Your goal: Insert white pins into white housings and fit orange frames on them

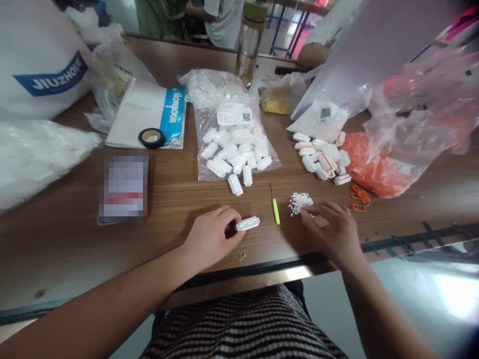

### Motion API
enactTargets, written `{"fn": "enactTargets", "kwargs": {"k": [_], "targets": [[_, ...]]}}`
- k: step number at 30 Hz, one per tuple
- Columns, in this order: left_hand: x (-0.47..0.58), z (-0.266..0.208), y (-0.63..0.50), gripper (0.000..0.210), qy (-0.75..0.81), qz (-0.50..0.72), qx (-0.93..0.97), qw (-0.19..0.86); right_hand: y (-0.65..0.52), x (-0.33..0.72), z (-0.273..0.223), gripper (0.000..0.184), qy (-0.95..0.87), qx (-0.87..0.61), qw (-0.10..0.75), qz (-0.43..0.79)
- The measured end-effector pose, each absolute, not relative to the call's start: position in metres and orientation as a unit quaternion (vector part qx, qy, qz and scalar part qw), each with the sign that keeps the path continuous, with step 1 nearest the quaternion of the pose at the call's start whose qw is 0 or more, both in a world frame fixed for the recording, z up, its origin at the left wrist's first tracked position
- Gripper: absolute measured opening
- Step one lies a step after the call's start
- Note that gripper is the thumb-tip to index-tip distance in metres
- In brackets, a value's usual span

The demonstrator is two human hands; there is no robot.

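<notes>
The left hand (pixel 211 232) and right hand (pixel 333 229) were bare, as were the left forearm (pixel 138 299) and right forearm (pixel 374 309) over their visible length. Below and between the hands, a garment (pixel 239 329) of dark cloth bore small, pale checks in close rows, which curved with the soft folds. Black material (pixel 298 292) bordered the garment toward the right hand's side; whether it was clothing could not be determined.

There are two hands (pixel 215 232), one held white connector (pixel 247 223), one yellow-green pick (pixel 276 211), one bottle (pixel 249 44), one tape roll (pixel 155 145), dozens of tiny white pieces (pixel 300 202) and at least three orange clips (pixel 361 195).
</notes>
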State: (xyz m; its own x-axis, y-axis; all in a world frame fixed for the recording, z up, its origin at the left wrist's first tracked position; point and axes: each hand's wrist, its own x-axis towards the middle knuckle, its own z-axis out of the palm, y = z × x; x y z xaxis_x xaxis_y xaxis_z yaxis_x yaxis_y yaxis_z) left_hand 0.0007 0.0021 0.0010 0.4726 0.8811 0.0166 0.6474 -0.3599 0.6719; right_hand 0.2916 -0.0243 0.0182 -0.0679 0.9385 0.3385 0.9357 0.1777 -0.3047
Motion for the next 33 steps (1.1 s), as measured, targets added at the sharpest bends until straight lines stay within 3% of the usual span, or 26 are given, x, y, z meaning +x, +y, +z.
{"fn": "enactTargets", "kwargs": {"k": [7,13,24,30,33], "targets": [[0.000,-0.001,0.002,0.006,0.470,0.200,0.809,0.290,-0.040,0.336,0.005,0.026,-0.685,-0.716,0.135,0.016],[0.000,-0.003,0.003,0.007,0.466,0.202,0.814,0.281,-0.036,0.329,-0.002,0.024,-0.658,-0.739,0.142,-0.002],[0.000,-0.002,0.002,0.007,0.467,0.201,0.812,0.287,-0.045,0.353,0.006,0.028,-0.629,-0.752,0.156,0.118],[0.000,-0.002,0.002,0.006,0.469,0.197,0.811,0.289,-0.047,0.352,-0.003,0.026,-0.689,-0.704,0.164,-0.062],[0.001,-0.001,0.003,0.006,0.470,0.193,0.810,0.292,-0.048,0.354,-0.004,0.026,-0.699,-0.697,0.147,-0.057]]}}
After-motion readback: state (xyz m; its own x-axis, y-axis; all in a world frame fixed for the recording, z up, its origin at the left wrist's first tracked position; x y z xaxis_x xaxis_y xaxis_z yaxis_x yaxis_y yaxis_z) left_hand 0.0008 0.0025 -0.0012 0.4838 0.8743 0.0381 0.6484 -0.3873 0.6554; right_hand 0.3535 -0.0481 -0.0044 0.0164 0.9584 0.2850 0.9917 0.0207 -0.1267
